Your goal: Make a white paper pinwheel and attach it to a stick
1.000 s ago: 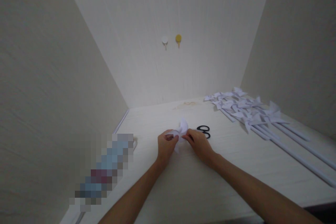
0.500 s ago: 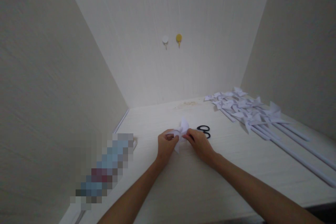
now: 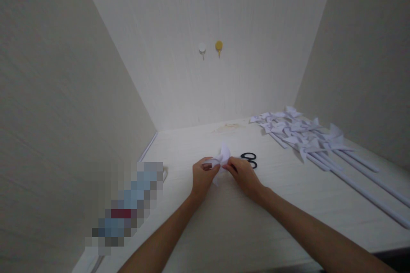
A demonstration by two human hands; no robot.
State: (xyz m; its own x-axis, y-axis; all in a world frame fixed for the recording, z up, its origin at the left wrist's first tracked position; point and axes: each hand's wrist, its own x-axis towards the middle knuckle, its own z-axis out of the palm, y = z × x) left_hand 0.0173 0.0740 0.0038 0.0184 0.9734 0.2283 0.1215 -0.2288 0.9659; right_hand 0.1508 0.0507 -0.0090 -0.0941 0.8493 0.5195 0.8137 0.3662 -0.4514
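A white paper pinwheel [image 3: 224, 152] is held between my two hands above the middle of the table, its curved blades sticking out at the top and bottom. My left hand [image 3: 204, 175] is closed on its left side, thumb near the centre. From the right, my right hand [image 3: 242, 173] pinches the paper close to the middle with thumb and forefinger. The fingertips cover the pinwheel's centre. Just behind my right hand lie scissors [image 3: 248, 156]; their black handle loops show, while the blades are mostly hidden.
Several white paper pinwheels [image 3: 301, 138] on rolled paper sticks [image 3: 368, 194] lie in a pile at the right. A blurred-out blue and red item [image 3: 134, 198] lies along the left wall. On the back wall hang a white hook [image 3: 202, 47] and a yellow hook [image 3: 219, 45].
My fingertips have shifted slightly at the pinwheel's centre, the left thumb moving a little to the right. Both hands keep their hold, and the other things stay in place.
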